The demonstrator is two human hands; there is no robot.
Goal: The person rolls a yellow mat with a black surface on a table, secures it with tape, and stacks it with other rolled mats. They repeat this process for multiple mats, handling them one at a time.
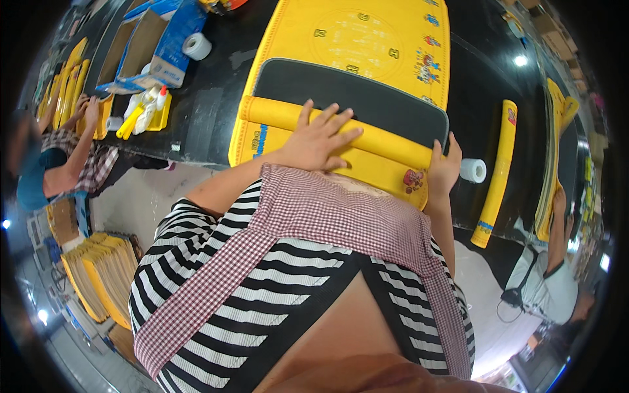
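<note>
My left hand [319, 139] lies flat with its fingers spread on a long yellow padded strip [386, 143]. This strip crosses a black panel with rounded corners [354, 88]. Fingers stretched and apart, my right hand [446, 165] rests at the strip's right end, beside the panel's edge; its underside is hidden. Below the strip shows a yellow printed sheet [367, 168], partly covered by my checked apron. Under and beyond the panel lies a large yellow mat [357, 39] with small cartoon figures along its right side.
Right of my hand are a white roll [473, 170] and another yellow strip [496, 173]. At left stand a blue carton [171, 46], a second white roll [196, 46] and a yellow tray [162, 112] with bottles. Co-workers handle yellow pieces on both sides of the black table [216, 92].
</note>
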